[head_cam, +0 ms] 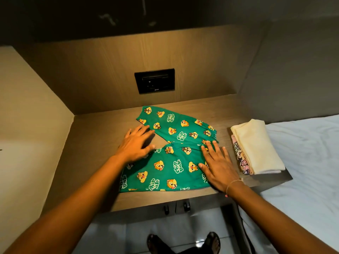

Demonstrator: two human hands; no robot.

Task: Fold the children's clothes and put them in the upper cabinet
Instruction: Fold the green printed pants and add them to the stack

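A pair of green children's trousers with a cartoon chipmunk print lies spread flat on the wooden counter, its two legs pointing left and apart. My left hand lies flat with straight fingers between the legs, its palm on the near leg. My right hand presses flat on the waistband end at the right. A folded stack of clothes, pale yellow on top with a pink printed piece under it, sits at the counter's right end. The upper cabinet is out of view.
A black wall socket plate is set in the back panel. A bed with a white sheet adjoins the counter's right side. Cabinet doors with dark handles sit under the counter. Sandalled feet stand on the tiled floor.
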